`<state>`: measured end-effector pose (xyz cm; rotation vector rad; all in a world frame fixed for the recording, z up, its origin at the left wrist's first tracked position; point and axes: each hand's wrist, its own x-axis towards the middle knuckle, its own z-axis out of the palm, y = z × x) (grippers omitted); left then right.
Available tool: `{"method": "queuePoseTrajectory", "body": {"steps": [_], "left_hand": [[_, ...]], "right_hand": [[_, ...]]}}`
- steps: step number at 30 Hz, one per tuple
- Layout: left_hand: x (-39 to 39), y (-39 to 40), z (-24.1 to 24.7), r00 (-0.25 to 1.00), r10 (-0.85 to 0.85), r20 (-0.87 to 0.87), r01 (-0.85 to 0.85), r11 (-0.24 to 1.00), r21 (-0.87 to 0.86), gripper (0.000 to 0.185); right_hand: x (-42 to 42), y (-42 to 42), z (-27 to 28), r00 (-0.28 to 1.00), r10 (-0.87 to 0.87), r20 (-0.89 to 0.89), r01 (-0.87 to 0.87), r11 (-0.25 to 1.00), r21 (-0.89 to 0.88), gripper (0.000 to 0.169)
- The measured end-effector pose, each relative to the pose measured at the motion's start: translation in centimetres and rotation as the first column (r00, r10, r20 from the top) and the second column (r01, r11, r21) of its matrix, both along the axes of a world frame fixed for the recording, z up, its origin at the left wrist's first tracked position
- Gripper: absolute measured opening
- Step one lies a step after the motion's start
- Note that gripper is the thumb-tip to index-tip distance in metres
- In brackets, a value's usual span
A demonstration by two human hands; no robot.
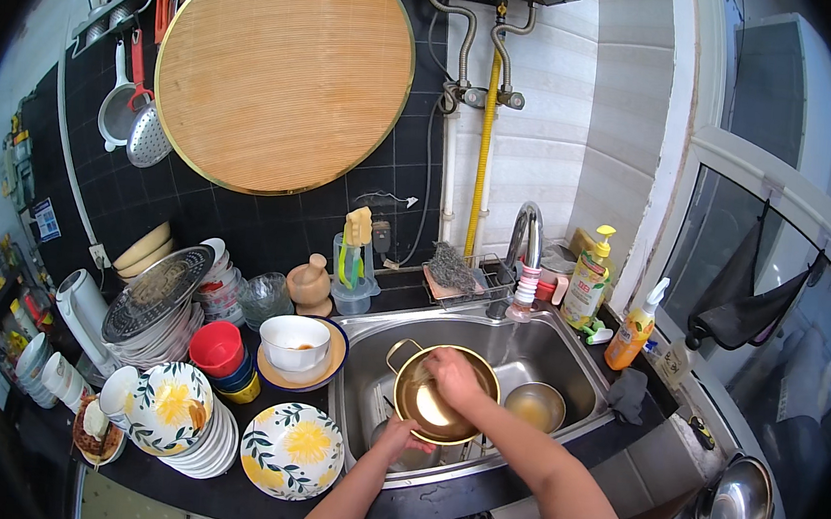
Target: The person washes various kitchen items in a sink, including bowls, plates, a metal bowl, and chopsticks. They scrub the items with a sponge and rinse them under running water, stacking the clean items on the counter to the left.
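Observation:
A gold-coloured metal pot with looped handles [464, 430] is tilted over the stainless steel sink [380, 333]. My left hand [401, 438] grips its near rim, with the thumb at the edge. Inside the pot, my right hand [450, 376] presses something against the inner wall; it looks like a scrubber, mostly covered by the fingers. A metal bowl [536, 406] with yellowish liquid sits in the sink to the right. Water runs from the faucet [528, 268] behind it. Another round vessel, partly hidden, lies in the sink beneath my left hand.
Left of the sink stand a floral plate [292, 451], a stack of floral plates [173, 409], a white bowl [295, 344] and red bowl [217, 348]. A dish soap bottle [587, 288] and an orange spray bottle [633, 335] stand right of the faucet.

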<state>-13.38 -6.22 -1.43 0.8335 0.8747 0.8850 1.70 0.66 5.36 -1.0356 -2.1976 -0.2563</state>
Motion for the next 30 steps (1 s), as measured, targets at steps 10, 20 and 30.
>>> {"method": "queuePoseTrajectory", "body": {"steps": [10, 20, 30], "left_hand": [[-0.3, 0.2, -0.6, 0.949, 0.288, 0.128, -0.287, 0.958, -0.023, 0.038], [-0.7, 0.5, -0.3, 0.995, 0.061, -0.077, -0.072, 0.987, -0.140, 0.060], [0.8, 1.0, 0.1, 0.627, 0.660, -0.414, -0.254, 0.675, 0.693, 0.058]], "right_hand": [[2.3, -4.8, -3.7, 0.964, 0.235, 0.121, -0.134, 0.829, -0.543, 0.022], [2.8, -5.8, 1.1, 0.939, 0.276, 0.203, -0.138, 0.846, -0.515, 0.042], [6.5, -2.7, 2.5, 0.926, 0.128, -0.354, -0.376, 0.322, -0.869, 0.033]]}}
